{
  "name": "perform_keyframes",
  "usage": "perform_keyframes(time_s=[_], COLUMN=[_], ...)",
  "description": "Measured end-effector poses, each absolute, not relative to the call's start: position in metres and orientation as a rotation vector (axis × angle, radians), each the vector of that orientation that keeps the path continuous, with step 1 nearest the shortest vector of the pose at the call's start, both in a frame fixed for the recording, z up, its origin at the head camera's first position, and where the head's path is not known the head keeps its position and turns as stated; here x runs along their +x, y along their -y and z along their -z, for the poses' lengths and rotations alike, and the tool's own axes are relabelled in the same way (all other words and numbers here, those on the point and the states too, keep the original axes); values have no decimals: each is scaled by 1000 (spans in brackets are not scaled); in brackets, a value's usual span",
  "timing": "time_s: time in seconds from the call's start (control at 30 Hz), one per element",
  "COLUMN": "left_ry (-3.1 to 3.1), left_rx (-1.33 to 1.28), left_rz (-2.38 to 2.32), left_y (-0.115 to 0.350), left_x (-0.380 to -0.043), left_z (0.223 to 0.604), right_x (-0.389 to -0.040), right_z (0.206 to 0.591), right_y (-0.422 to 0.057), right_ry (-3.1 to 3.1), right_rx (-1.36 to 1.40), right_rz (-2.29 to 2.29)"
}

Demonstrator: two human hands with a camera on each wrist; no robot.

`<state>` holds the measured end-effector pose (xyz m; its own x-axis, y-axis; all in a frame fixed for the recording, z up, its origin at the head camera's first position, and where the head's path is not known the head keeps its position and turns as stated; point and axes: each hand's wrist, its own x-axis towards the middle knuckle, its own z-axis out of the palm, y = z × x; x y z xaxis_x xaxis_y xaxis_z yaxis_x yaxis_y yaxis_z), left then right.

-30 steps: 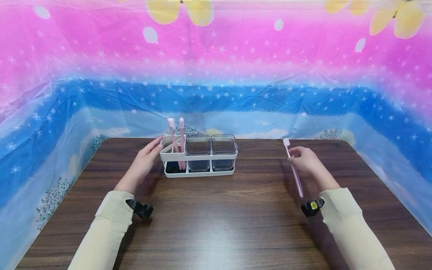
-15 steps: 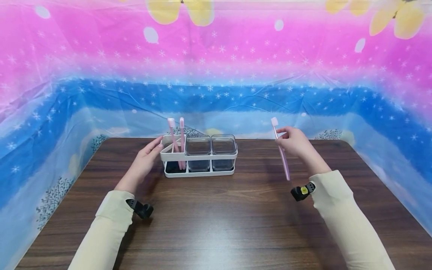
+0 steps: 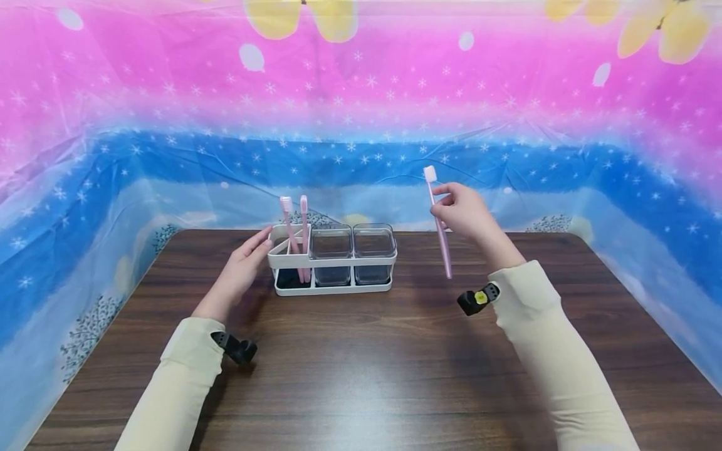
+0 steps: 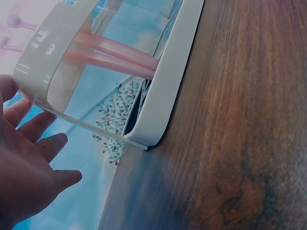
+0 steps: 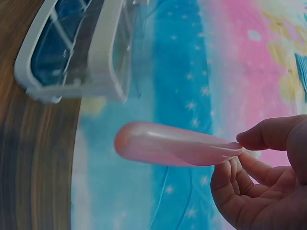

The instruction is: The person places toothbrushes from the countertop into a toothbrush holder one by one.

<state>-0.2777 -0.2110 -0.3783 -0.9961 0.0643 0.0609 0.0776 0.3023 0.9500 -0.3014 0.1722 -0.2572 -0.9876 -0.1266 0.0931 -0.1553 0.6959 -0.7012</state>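
My right hand (image 3: 465, 213) pinches a pink toothbrush (image 3: 442, 241) between thumb and fingers, well above the table, its bristle head up and its handle end down. In the right wrist view the handle (image 5: 168, 143) points toward the white holder (image 5: 100, 52). At the left end of that white rack (image 3: 350, 290), my left hand (image 3: 234, 279) rests its fingertips against the upper rim. The left wrist view has this hand (image 4: 33, 153) with fingers spread beside the holder's end. Two pink toothbrushes (image 3: 304, 241) stand in the holder's left section, heads up.
Two clear square cups (image 3: 331, 244) sit side by side in the holder's middle and right sections. Dark brown wood forms the table (image 3: 350, 363). A printed pink and blue cloth (image 3: 361, 125) hangs behind and along both sides.
My right hand has lifted the toothbrush and carried it left, toward the holder. The left hand, the holder and its two toothbrushes stay where they were.
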Motion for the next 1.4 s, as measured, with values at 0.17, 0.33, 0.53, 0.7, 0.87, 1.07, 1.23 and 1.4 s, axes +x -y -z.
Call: perform_keyframes(time_s=[0.17,0.33,0.53,0.7,0.87,1.07,1.23,1.4], left_ry=[2527,2519,2514,2510,2506,2500,2499,2498], left_rx=[-140,-146,-149,-147,-148,-148,-138,-136], left_rz=[1852,1857,1858,1864,1869,1872,1871,1880], left_y=[211,211,211,211,211,212,212,211], left_x=[-277,-277,-277,-277,-277,-277,-278,-277], left_z=[378,378,377,377,378,378,377,377], right_x=[-303,-303,-306,-305,-302,-295,-290,-284], right_z=[250,243,235,229,223,216,214,215], right_y=[-147,-128,-109,-91,-74,-51,-33,-20], right_ry=[2835,2801,2758,2731,2697,2658,2633,2600], right_rx=[281,336,368,399,447,518,573,648], right_rz=[-1212,-1260,-1341,-1396,-1436,-1472,-1466,-1406])
